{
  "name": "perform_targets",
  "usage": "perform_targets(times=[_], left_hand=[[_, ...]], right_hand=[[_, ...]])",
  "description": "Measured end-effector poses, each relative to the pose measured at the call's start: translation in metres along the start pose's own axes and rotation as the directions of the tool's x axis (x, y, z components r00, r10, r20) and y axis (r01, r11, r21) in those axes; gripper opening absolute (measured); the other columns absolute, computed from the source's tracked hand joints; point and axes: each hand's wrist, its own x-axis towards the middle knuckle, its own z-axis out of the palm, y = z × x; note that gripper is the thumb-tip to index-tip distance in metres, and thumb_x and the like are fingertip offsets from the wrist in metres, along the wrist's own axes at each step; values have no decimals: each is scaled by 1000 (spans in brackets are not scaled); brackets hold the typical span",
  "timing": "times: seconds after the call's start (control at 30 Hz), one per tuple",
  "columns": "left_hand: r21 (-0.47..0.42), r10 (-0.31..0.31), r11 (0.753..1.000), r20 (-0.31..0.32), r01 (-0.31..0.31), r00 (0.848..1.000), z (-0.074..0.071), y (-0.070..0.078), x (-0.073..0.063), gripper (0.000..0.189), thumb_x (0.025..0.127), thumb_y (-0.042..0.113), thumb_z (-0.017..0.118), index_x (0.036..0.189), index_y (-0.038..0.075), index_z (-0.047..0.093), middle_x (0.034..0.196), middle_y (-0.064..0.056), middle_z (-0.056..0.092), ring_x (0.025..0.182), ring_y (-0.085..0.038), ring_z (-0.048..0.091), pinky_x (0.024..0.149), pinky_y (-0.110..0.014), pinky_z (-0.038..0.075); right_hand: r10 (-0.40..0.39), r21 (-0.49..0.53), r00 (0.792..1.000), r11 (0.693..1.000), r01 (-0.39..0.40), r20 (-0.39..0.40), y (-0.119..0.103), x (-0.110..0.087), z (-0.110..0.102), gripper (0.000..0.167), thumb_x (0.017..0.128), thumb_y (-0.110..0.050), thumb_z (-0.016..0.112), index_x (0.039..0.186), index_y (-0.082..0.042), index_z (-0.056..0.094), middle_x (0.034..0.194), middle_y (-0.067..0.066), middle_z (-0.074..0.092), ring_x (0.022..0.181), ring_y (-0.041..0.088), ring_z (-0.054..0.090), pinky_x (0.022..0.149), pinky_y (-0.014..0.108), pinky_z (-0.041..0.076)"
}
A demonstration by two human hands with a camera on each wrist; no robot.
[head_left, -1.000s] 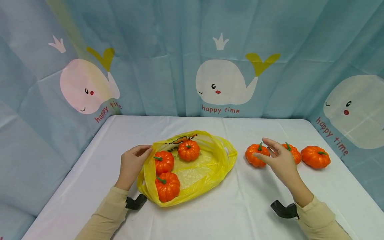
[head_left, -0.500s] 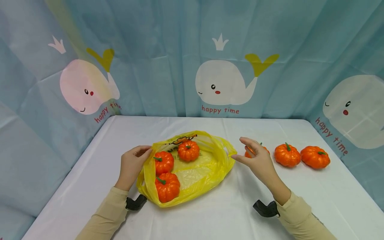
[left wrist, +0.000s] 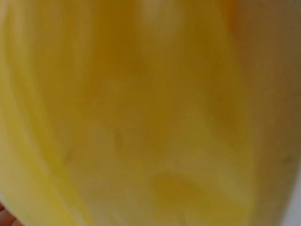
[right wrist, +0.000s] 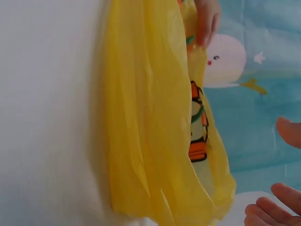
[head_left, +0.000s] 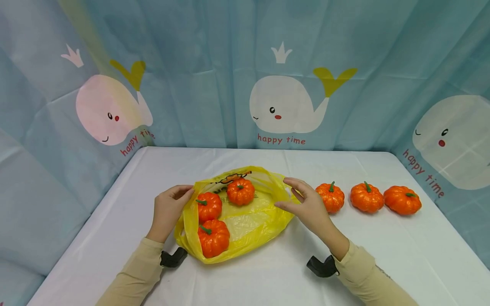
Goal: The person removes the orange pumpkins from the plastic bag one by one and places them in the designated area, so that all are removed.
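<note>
A yellow plastic bag (head_left: 252,223) lies open on the white table, with three small orange pumpkins inside: one at the back (head_left: 240,191), one on the left (head_left: 208,206), one at the front (head_left: 213,238). My left hand (head_left: 186,191) grips the bag's left rim. My right hand (head_left: 287,194) reaches the bag's right rim with fingers spread and relaxed, holding nothing. The left wrist view is filled with blurred yellow plastic (left wrist: 150,113). In the right wrist view the bag (right wrist: 150,141) hangs beside my right fingertips (right wrist: 263,209).
Three more orange pumpkins stand in a row right of the bag: near (head_left: 331,198), middle (head_left: 366,197), far (head_left: 402,200). The white tablecloth (head_left: 383,255) is bare in front. A blue whale-print curtain (head_left: 283,102) closes the back and sides.
My right hand has moved left from the loose pumpkins to the bag's right rim, uncovering the nearest one. The left hand and the bag have not moved.
</note>
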Motion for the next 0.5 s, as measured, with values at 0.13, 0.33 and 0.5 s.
perform_targets(times=[0.13, 0.33, 0.5], left_hand=[[-3, 1, 1000, 4, -1, 1000, 0, 0, 0, 29, 97, 28, 66, 115, 7, 73, 117, -14, 73, 105, -25, 68, 83, -9, 53], [1, 4, 1000, 2, -4, 1000, 0, -1, 0, 29, 97, 28, 66, 115, 7, 74, 117, -14, 73, 105, -25, 68, 81, -7, 51], [2, 10, 1000, 0, -10, 1000, 0, -2, 1, 30, 97, 29, 66, 115, 7, 74, 117, -14, 73, 104, -25, 68, 82, -9, 53]], right_hand=[[8, 4, 1000, 1000, -8, 16, -1, 1, 8, 67, 80, -18, 84, 139, -4, 55, 151, 11, 48, 143, 28, 42, 112, 36, 40], [4, 16, 999, 1000, -5, 36, -3, 2, 19, 67, 79, -19, 84, 139, -5, 56, 148, 11, 51, 142, 27, 45, 112, 41, 41], [-14, 20, 999, 1000, 13, 50, -4, 7, 29, 67, 79, -18, 85, 138, -7, 56, 148, 12, 52, 141, 28, 45, 112, 41, 41]])
